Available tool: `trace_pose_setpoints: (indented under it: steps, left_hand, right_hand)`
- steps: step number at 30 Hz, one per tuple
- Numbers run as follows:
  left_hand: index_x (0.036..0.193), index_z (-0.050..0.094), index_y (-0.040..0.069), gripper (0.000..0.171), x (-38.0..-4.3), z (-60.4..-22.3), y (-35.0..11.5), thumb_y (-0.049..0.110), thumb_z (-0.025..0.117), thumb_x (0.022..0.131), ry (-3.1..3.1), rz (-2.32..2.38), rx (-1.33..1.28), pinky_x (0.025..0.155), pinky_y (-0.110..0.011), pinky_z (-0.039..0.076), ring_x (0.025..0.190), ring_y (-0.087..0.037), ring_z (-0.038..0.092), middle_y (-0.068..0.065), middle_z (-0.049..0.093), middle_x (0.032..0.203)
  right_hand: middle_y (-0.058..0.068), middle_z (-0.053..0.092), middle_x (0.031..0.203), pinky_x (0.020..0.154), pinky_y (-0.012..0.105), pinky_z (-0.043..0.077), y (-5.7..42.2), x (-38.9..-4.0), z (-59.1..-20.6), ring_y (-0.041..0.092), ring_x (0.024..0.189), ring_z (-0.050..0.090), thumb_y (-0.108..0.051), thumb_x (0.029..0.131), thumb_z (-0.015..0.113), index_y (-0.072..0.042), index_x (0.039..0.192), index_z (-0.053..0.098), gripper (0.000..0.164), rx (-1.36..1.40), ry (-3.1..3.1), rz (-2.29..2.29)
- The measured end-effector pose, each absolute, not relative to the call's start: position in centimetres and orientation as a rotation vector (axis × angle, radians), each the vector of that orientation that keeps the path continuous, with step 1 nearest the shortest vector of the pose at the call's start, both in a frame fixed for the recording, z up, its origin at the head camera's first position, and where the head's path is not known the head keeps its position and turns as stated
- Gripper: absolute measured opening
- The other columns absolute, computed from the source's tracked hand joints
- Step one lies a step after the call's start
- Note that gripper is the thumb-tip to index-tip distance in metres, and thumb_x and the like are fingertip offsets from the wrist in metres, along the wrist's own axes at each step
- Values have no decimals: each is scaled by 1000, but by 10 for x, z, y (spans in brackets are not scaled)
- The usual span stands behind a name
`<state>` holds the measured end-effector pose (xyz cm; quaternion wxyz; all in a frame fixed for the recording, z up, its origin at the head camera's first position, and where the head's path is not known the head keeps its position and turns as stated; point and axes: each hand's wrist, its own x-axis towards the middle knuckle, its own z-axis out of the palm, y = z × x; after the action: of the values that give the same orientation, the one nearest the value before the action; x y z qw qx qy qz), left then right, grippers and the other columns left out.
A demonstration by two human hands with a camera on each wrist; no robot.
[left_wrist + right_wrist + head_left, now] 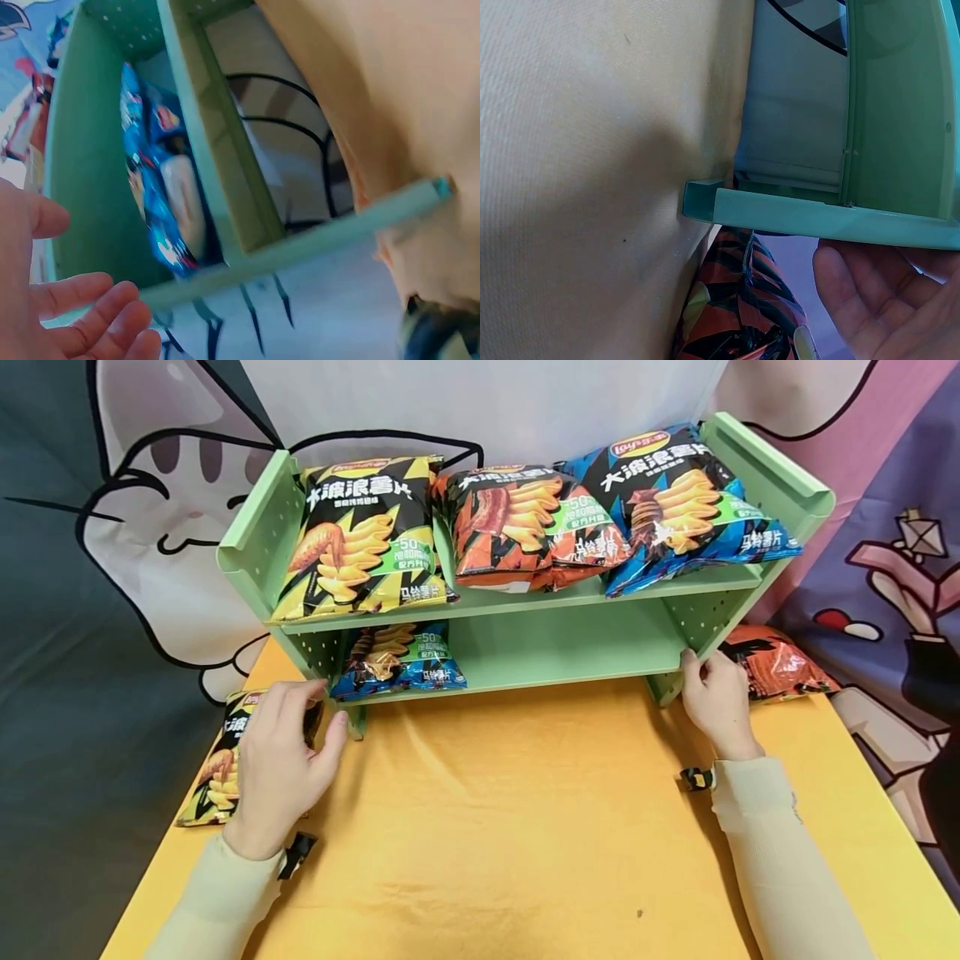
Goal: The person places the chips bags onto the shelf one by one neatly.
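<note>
A two-tier green shelf (577, 647) stands on the yellow-covered table. My right hand (716, 697) holds the lower part of its right side panel; in the right wrist view, bent fingers (855, 277) lie against the outer face. At the left side panel is my left hand (281, 764), fingers apart from the thumb and nothing between them. On the top tier sit a yellow-black chip bag (360, 539), a red-black chip bag (517, 522) and a blue chip bag (667, 502). Another blue chip bag (405, 660) stands at the lower tier's left end.
A yellow-black chip bag (217, 777) lies left of the shelf, partly behind the left hand. An orange chip bag (780, 664) lies to its right on the yellow tablecloth (510, 827). Behind the shelf hangs a cartoon-printed backdrop (180, 585).
</note>
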<state>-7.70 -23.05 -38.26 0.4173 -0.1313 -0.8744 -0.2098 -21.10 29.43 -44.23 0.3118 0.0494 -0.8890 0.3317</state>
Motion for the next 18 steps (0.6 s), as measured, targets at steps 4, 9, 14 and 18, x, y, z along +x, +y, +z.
trace_pose_setpoints:
  steps: [4,9,14,18]
  left_hand:
    - [116,71,1,39,-78,-388,-247,30,66,91,-2205,-538,-259,75,-49,45,86,-34,61,-18,68,102]
    - [110,72,2,28,-76,-392,-264,24,68,92,-2259,-547,-187,77,-46,44,86,-33,62,-17,69,98]
    - [105,73,3,23,-73,-396,-278,22,68,93,-2287,-533,-126,76,-47,44,85,-32,63,-16,70,94]
    - [109,74,3,25,-73,-401,-291,22,69,93,-2329,-517,-68,76,-52,45,86,-34,64,-17,71,97]
  right_hand:
    - [16,56,69,62,28,30,294,-211,-442,30,65,47,-26,104,51,-5,75,59,37,129,-2347,879]
    - [16,59,71,62,28,31,294,-210,-441,31,66,50,-28,104,50,-5,78,62,37,119,-2355,890]
    - [14,56,69,59,27,31,294,-210,-442,28,64,48,-28,104,50,-6,77,61,37,118,-2357,893]
    - [15,56,69,61,28,31,293,-210,-442,29,64,48,-27,105,50,-5,77,61,37,128,-2357,894]
